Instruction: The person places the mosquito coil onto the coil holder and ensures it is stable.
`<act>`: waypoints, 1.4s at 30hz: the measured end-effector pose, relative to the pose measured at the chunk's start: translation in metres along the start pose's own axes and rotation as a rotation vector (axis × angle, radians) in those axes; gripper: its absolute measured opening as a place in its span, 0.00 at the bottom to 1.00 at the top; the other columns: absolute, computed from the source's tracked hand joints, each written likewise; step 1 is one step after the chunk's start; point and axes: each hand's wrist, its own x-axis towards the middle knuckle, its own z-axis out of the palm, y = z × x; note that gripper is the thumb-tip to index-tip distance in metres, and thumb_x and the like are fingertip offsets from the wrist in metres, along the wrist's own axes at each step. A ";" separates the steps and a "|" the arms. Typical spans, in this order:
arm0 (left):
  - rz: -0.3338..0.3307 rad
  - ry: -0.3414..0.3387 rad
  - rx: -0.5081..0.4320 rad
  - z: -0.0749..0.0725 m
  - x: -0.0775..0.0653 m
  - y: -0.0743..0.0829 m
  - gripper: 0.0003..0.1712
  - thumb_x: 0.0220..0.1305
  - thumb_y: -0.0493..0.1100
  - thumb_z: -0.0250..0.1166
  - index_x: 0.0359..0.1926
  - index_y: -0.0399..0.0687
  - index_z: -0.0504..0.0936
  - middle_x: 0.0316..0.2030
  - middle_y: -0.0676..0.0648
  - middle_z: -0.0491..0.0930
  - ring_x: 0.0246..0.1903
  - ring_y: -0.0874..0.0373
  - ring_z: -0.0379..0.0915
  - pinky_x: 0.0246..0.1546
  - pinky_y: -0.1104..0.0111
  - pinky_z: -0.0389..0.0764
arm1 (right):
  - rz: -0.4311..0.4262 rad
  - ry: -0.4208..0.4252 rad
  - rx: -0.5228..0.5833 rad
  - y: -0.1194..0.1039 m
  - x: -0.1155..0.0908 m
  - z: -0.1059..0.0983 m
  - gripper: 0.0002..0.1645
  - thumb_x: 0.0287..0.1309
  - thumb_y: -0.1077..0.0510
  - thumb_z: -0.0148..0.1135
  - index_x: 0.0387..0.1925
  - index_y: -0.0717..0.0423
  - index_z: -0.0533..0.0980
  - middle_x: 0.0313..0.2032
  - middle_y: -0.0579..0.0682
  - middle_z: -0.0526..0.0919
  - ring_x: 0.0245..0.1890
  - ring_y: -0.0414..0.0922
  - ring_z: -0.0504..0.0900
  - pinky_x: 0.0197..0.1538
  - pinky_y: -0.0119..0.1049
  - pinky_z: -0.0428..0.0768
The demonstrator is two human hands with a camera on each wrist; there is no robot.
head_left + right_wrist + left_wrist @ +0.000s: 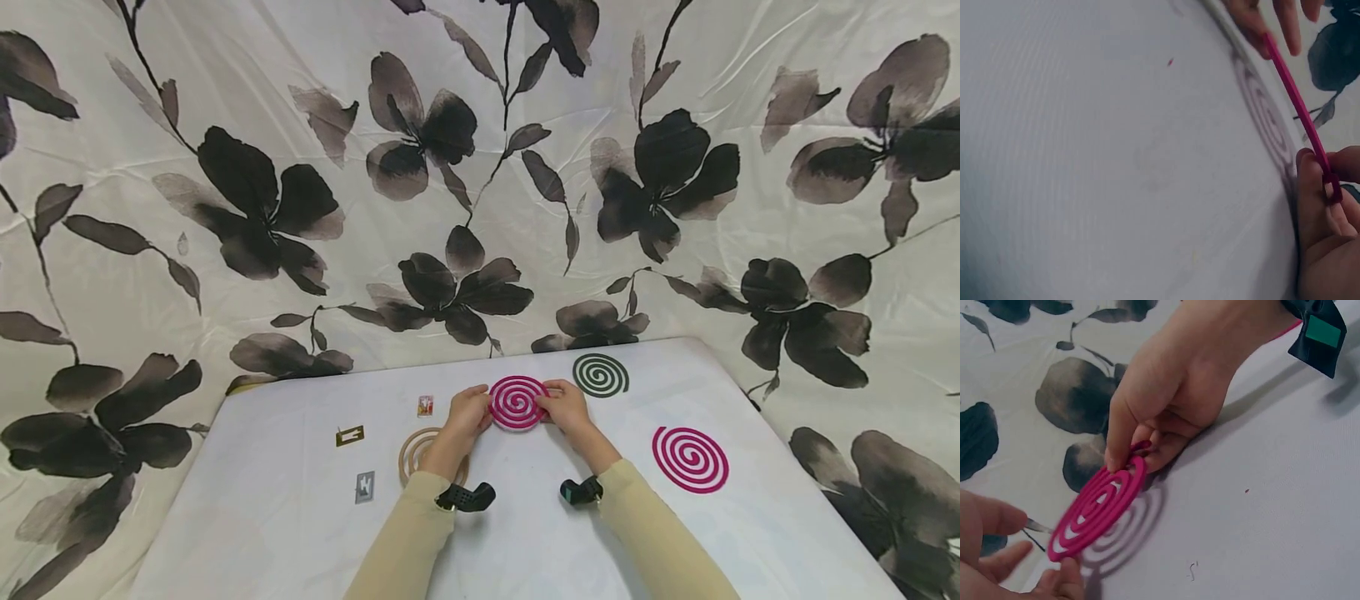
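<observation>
A pink mosquito coil (517,403) is held up over the far part of the white table, its flat face towards the head camera. My right hand (567,407) pinches it near the outer end, thumb on one side and fingers on the other. My left hand (468,412) is at the opposite edge, fingers spread apart, with a fingertip touching the rim in the left wrist view. Edge-on in the right wrist view, the coil (1300,109) casts a spiral shadow on the tabletop. Beneath my left forearm lies a tan coil (407,458), partly hidden.
Another pink coil (690,460) lies at the right and a dark green coil (600,375) near the back edge. To the left are a small red and yellow packet (425,406), a gold metal plate (349,436) and a silver one (364,487). Floral cloth (465,275) hangs behind.
</observation>
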 end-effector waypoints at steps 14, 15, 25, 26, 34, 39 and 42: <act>0.131 -0.061 -0.093 0.003 -0.001 -0.004 0.20 0.67 0.33 0.59 0.59 0.38 0.77 0.41 0.46 0.81 0.21 0.67 0.67 0.17 0.77 0.66 | 0.026 0.009 0.135 -0.019 -0.020 0.001 0.22 0.59 0.63 0.65 0.55 0.60 0.75 0.37 0.55 0.85 0.32 0.41 0.82 0.35 0.34 0.82; 0.132 -0.061 -0.093 0.003 -0.002 -0.004 0.19 0.67 0.33 0.59 0.59 0.38 0.77 0.39 0.46 0.81 0.19 0.67 0.64 0.15 0.77 0.64 | 0.022 0.009 0.148 -0.019 -0.021 0.001 0.21 0.59 0.63 0.65 0.55 0.60 0.75 0.37 0.55 0.85 0.32 0.41 0.82 0.35 0.34 0.82; 0.108 -0.057 -0.134 0.003 -0.007 -0.005 0.19 0.67 0.33 0.60 0.58 0.37 0.78 0.39 0.47 0.82 0.24 0.66 0.72 0.18 0.77 0.71 | -0.013 0.004 0.173 -0.022 -0.033 -0.002 0.20 0.60 0.63 0.65 0.54 0.61 0.74 0.39 0.55 0.85 0.32 0.41 0.82 0.40 0.40 0.83; 0.108 -0.057 -0.136 0.003 -0.008 -0.005 0.19 0.67 0.33 0.60 0.58 0.37 0.77 0.40 0.46 0.82 0.25 0.65 0.72 0.19 0.77 0.71 | -0.017 0.004 0.171 -0.022 -0.034 -0.002 0.20 0.60 0.63 0.65 0.54 0.61 0.74 0.38 0.56 0.85 0.32 0.42 0.82 0.40 0.41 0.83; 0.132 -0.083 -0.105 -0.002 -0.014 -0.005 0.21 0.69 0.35 0.59 0.62 0.37 0.74 0.45 0.43 0.80 0.24 0.65 0.69 0.18 0.76 0.68 | -0.034 0.008 0.190 -0.025 -0.045 0.001 0.21 0.60 0.63 0.66 0.54 0.62 0.74 0.38 0.56 0.84 0.31 0.42 0.83 0.35 0.34 0.83; 0.138 -0.068 -0.098 -0.004 -0.017 -0.005 0.20 0.67 0.35 0.61 0.59 0.39 0.77 0.43 0.44 0.81 0.24 0.65 0.69 0.18 0.76 0.68 | -0.042 0.001 0.200 -0.026 -0.050 0.002 0.22 0.60 0.63 0.66 0.55 0.62 0.74 0.38 0.56 0.85 0.32 0.42 0.83 0.35 0.33 0.83; 0.142 -0.057 -0.096 -0.004 -0.018 -0.005 0.19 0.66 0.34 0.62 0.58 0.38 0.78 0.44 0.43 0.82 0.27 0.64 0.72 0.18 0.76 0.69 | -0.037 -0.007 0.208 -0.027 -0.053 0.002 0.22 0.59 0.62 0.67 0.55 0.61 0.74 0.39 0.56 0.85 0.33 0.42 0.83 0.36 0.34 0.83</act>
